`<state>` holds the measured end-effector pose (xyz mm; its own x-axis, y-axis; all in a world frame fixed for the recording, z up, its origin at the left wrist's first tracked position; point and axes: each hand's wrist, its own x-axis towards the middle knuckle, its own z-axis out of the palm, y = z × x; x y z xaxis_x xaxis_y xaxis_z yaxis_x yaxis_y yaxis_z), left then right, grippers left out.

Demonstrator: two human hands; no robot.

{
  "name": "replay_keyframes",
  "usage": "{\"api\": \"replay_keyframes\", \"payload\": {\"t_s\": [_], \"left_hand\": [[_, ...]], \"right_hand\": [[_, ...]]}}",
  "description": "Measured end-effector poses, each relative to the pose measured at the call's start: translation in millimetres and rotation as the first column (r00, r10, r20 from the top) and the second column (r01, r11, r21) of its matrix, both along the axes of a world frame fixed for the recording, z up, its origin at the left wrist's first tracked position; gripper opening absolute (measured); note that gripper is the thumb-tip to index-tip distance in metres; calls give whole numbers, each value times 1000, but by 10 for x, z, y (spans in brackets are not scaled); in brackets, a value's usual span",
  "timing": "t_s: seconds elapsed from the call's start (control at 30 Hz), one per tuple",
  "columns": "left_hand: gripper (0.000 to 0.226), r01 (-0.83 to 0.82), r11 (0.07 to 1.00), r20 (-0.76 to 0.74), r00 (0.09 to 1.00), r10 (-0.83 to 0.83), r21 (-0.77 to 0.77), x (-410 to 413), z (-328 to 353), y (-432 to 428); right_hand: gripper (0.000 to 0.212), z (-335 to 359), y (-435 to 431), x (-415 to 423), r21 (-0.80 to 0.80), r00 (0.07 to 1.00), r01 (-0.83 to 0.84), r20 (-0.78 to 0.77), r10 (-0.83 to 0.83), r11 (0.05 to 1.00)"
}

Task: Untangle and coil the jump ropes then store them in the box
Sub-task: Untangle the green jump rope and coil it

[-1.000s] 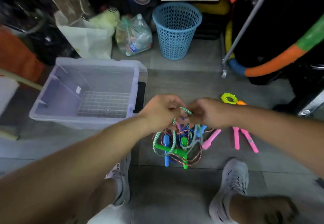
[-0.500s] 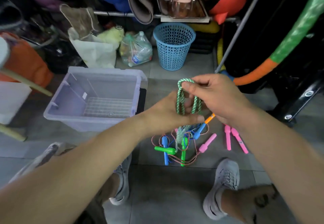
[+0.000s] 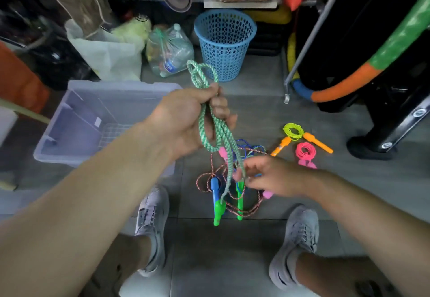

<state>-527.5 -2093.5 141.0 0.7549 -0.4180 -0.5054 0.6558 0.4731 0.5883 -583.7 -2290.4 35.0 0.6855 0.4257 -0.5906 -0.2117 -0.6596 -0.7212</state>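
Left hand grips the looped green rope beside the box; right hand pinches its hanging strands.

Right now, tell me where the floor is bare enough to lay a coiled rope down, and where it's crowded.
Bare: the tiles between the left shoe and right shoe, the strip from the blue basket down to the tangle, and inside the clear box. Crowded: the tangle, and right of it the yellow rope and pink rope.

No text legible; bottle label blurred; round stickers too small
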Motion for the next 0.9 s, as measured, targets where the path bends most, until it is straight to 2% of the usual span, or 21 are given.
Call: {"api": "replay_keyframes", "payload": {"t_s": [0.03,0.07,0.1,0.13,0.17,0.2,0.23,0.27,0.3,0.37,0.4,0.5,0.53,0.63,0.7,0.77,0.8,0.83,0.9], "left_hand": [[24,-4,998,30,1000,2,62,54,-12,34],[22,-10,980,103,995,-10,198,107,-48,60],[21,-33,911,221,973,-64,410,152,-105,82],[20,-75,765,338,921,-192,639,183,-177,102],[24,-102,594,370,861,-349,798,178,-225,113],[36,-82,457,323,816,-479,886,150,-284,105],[51,-20,381,255,776,-577,924,96,-324,83],[63,58,380,223,723,-654,923,37,-365,45],[67,125,421,235,673,-701,899,-25,-392,-4],[53,207,512,316,581,-750,834,-130,-438,-109],[47,218,548,355,563,-747,808,-143,-488,-141],[30,258,659,420,596,-684,707,-181,-536,-174],[27,273,663,406,612,-679,697,-202,-557,-179],[21,276,597,349,602,-719,753,-261,-544,-242],[15,279,636,343,654,-674,719,-266,-519,-284],[22,268,677,335,709,-620,685,-227,-505,-305],[23,277,677,331,709,-623,682,-212,-517,-313],[22,298,663,314,701,-640,686,-214,-494,-321],[15,331,617,279,673,-684,714,-225,-483,-341]], "right_hand": [[17,-65,-36,-21,-156,994,-77,67,88,985],[18,-110,-85,-20,-284,981,-103,128,145,953],[16,-93,-111,-2,-340,972,-79,180,147,937],[12,-51,-138,32,-320,973,-11,215,84,947],[6,55,-153,74,-221,974,107,221,-57,969],[2,170,-157,116,-81,958,235,187,-217,969],[2,300,-137,153,72,928,347,119,-354,935],[4,426,-120,185,199,900,412,64,-431,889],[7,531,-109,211,278,887,429,47,-459,859],[17,639,-78,222,349,894,386,87,-440,854],[20,654,-60,217,366,903,358,99,-418,859],[18,712,7,202,440,900,358,73,-430,824],[19,739,33,197,470,883,382,68,-464,796],[23,786,48,202,522,823,434,100,-558,734],[20,813,40,209,549,796,438,132,-591,712],[13,798,20,215,608,771,465,80,-632,643],[11,800,28,210,629,766,472,55,-641,618],[9,811,42,204,634,766,465,62,-640,618],[8,807,30,198,583,765,411,198,-613,701]]}}
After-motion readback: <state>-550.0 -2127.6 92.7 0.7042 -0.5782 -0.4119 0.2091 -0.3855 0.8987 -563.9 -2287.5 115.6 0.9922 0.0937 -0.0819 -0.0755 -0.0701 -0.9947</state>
